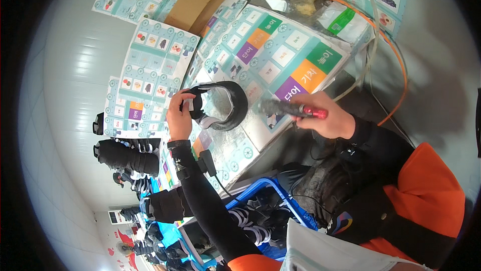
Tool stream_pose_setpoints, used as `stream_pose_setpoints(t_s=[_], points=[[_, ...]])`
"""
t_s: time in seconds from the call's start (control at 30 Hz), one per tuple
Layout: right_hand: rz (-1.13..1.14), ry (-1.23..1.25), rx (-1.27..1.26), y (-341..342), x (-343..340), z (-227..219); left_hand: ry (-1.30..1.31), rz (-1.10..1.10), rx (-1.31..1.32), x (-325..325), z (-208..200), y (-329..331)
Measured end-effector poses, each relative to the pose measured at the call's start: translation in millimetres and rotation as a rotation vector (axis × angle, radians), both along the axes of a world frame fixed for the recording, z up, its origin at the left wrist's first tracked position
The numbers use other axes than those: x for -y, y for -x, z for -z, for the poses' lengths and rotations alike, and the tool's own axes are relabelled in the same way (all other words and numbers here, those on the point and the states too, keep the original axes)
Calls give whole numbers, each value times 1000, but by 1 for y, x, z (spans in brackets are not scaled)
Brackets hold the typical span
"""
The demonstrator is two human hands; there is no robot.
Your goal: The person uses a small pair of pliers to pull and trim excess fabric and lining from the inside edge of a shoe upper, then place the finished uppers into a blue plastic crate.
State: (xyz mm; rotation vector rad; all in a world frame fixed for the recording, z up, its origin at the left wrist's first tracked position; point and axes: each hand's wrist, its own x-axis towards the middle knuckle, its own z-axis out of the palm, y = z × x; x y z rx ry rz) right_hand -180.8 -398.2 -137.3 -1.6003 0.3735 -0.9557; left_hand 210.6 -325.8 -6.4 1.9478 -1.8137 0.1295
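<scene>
Worktable (253, 138) runs from top centre to lower centre of frame, covered in pale teal printed sheets with purple, orange and green blocks. Printed board (161, 60) stands left of it, upper left, with small fruit pictures. Blue crate (260, 183) at lower centre, loaded with dark pieces, some white-edged (partly hidden by the left sleeve). Orange hose (398, 73) curves down the right side. Brown cardboard box (193, 3), upper left. Black stack (123, 158) of padded-looking pieces at the left. White bag (345, 23) with a green patch, upper right.

Black loop (239, 103), thick and curved with a light inner part, is at mid-frame over the table (can't tell if its lower edge touches). Right hand (328, 118), right of centre, is closed around a red-and-dark tool (315, 112); its dark end is motion-blurred (type unclear), points left, near the loop but apart in view. Left hand (179, 118), left of centre, grips the loop's left end with curled fingers.
</scene>
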Motion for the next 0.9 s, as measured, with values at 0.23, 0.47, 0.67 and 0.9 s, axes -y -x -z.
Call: stream_pose_setpoints(t_s=[0.23, 0.47, 0.67, 0.9], points=[[12, 70, -60, -1, -2, 13, -32, -35, -30, -3, 15, -11], [-191, 140, -177, -4, -6, 9, -32, -39, -2, -8, 24, -17], [75, 64, -200, -4, 2, 13, 68, -102, 57, -1, 36, -14], [-7, 84, -154, -5, 10, 3, 187, -24, -21, -4, -22, -28]])
